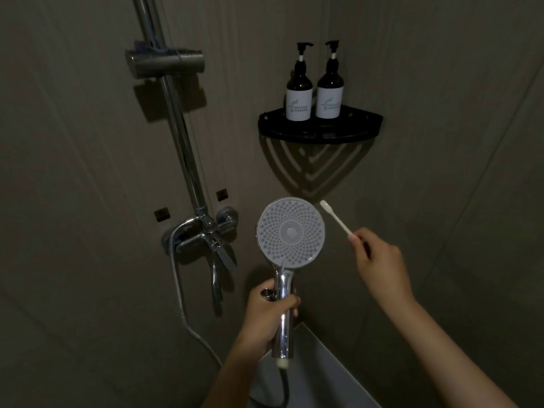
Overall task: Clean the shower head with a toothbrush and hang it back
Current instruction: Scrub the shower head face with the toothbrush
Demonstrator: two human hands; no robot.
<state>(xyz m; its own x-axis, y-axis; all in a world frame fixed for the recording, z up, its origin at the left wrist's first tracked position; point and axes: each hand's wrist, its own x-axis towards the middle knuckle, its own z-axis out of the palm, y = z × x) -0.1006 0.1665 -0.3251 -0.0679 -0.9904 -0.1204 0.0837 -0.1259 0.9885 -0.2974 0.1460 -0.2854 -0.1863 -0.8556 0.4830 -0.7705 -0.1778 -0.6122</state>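
While upright, shower head above fingers

The shower head rose above the fingers of the left hand. The toothbrush slanted up beyond the fingers of the right hand, just right of it.

Two bare arms of one person showed in dim light. The left hand appeared near 6 o'clock in the view. Its forearm was uncovered and showed only a short stretch before the bottom edge cut it off, also near 6 o'clock. The right hand appeared near 4 o'clock. Its forearm was bare as well and showed a longer stretch, broadening toward the lower corner between 4 and 5 o'clock. Nails and finer detail of the fingers were too dark to tell.
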